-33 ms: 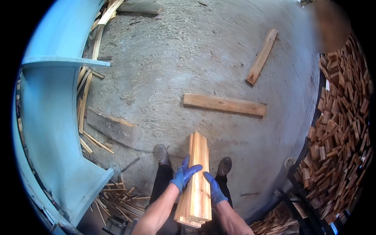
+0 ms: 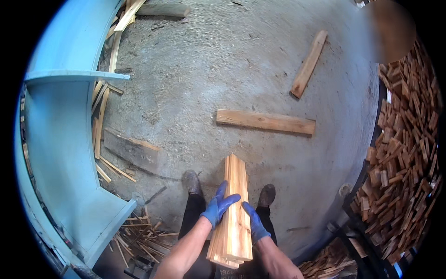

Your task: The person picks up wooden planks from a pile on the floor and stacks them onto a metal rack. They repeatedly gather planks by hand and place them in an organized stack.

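Between my two blue-gloved hands is a stack of short wooden boards (image 2: 236,209), pale and lengthwise, its far end pointing away from me. My left hand (image 2: 220,204) grips the stack's left side, its thumb across the top. On the right side my right hand (image 2: 254,222) presses against the boards, thumb at the upper edge; the rest of its fingers are hidden under or beside the wood. The near end of the stack, with uneven board ends, is close to my body.
Two loose planks, one crosswise (image 2: 265,122) and one slanting (image 2: 309,64), lie on the concrete floor (image 2: 195,83). A light-blue metal machine (image 2: 60,139) stands at left, with wood strips (image 2: 139,242) beside it. At right rises a large heap of wood blocks (image 2: 395,176).
Hardly anything differs. The view has shifted slightly, and the floor planks sit a little higher in it. Both hands keep their hold on the boards.
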Motion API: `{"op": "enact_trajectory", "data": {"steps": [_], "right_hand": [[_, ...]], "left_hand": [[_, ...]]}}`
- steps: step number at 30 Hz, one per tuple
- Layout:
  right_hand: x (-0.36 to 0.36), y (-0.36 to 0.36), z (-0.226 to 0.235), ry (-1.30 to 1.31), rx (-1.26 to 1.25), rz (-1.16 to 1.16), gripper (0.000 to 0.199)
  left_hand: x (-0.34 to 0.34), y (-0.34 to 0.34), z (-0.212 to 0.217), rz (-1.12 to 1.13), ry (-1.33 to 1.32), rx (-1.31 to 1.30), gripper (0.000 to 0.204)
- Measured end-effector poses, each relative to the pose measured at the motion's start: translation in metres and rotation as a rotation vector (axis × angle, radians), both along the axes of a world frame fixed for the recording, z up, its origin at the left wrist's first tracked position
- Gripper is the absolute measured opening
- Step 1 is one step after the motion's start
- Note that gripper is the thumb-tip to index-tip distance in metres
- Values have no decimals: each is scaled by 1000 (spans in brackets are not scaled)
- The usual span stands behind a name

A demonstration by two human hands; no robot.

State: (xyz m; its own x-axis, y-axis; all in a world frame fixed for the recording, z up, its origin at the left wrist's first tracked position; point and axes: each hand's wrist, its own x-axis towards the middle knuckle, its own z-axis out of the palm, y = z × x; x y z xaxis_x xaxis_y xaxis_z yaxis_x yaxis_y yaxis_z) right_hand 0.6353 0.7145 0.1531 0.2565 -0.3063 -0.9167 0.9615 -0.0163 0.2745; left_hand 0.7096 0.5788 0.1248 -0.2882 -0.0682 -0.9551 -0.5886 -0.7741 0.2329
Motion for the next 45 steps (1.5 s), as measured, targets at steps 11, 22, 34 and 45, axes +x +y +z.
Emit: {"op": "enact_trajectory", "data": {"steps": [11, 22, 34, 45], "right_hand": [[-35, 114, 132, 73, -55, -116, 48], [39, 229, 227, 442, 106, -682, 40], [214, 343, 291, 581, 397, -1103, 27], [217, 676, 315, 1164, 673, -1271, 84]], "left_hand": [[-39, 99, 136, -358, 160, -140, 85], [-78, 214, 232, -815, 487, -179, 49], [23, 372, 306, -1446, 643, -23, 71], [6, 733, 324, -1452, 1137, 394, 72]]}}
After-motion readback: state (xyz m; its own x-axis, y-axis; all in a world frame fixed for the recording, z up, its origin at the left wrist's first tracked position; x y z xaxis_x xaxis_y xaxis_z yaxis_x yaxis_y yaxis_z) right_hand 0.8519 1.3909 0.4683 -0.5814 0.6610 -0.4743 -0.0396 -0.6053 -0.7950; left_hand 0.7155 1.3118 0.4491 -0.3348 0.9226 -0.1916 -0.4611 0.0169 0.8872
